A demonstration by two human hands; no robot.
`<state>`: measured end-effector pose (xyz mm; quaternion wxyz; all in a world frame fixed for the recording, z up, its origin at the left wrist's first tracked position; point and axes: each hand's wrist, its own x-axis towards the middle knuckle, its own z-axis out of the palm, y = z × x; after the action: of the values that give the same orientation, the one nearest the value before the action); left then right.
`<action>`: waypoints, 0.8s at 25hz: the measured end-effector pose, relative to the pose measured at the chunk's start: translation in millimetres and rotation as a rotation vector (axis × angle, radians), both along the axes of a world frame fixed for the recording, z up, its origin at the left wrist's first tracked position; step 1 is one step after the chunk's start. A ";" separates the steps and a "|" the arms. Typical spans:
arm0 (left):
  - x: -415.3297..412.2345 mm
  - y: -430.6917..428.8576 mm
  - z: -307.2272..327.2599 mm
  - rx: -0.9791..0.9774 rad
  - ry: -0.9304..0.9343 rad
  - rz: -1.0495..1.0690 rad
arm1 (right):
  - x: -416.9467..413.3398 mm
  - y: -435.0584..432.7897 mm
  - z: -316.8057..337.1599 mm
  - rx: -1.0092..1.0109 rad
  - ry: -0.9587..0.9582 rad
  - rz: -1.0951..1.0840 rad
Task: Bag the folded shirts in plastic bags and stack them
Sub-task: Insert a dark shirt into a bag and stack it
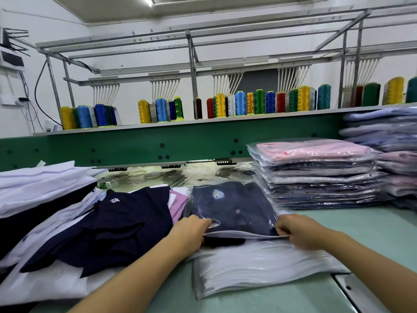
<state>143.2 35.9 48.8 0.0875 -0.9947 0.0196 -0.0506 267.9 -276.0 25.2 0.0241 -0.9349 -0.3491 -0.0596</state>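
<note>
A folded navy shirt (228,204) with a pale crest lies inside a clear plastic bag (266,208) on the table in front of me. My left hand (191,231) pinches the bag's open edge at its near left corner. My right hand (297,229) pinches the same edge at the near right corner. A strip of navy fabric still shows below the bag's mouth. Under my hands lies a pile of empty plastic bags (259,265). A stack of bagged shirts (316,177), with a pink one on top, stands at the right.
Loose navy, white and pink shirts (117,222) are heaped on the left. More bagged shirts (388,141) are piled at the far right. A green machine beam (158,145) with thread cones (239,102) above it runs across the back. Pale green table (361,222) shows at the right.
</note>
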 end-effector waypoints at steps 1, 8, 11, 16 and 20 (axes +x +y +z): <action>-1.3 -1.3 0.3 0.085 -0.012 0.016 | -1.1 0.9 2.0 -0.013 0.015 0.014; -5.2 -7.5 20.5 0.026 0.505 0.045 | -5.1 4.0 24.3 -0.105 0.462 0.057; 9.8 -10.8 38.1 -0.024 0.661 0.152 | -1.0 11.6 40.4 -0.037 0.655 0.003; 59.1 -24.1 50.5 0.070 0.393 0.223 | 25.2 43.8 43.0 0.191 0.277 -0.197; 112.4 -34.7 41.5 -0.088 -0.103 0.147 | 58.6 92.1 46.9 0.365 -0.006 -0.262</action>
<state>255.6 1.2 90.3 0.0481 -0.9924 -0.0599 -0.0961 326.5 -184.0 72.1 0.1838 -0.9522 -0.2084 -0.1270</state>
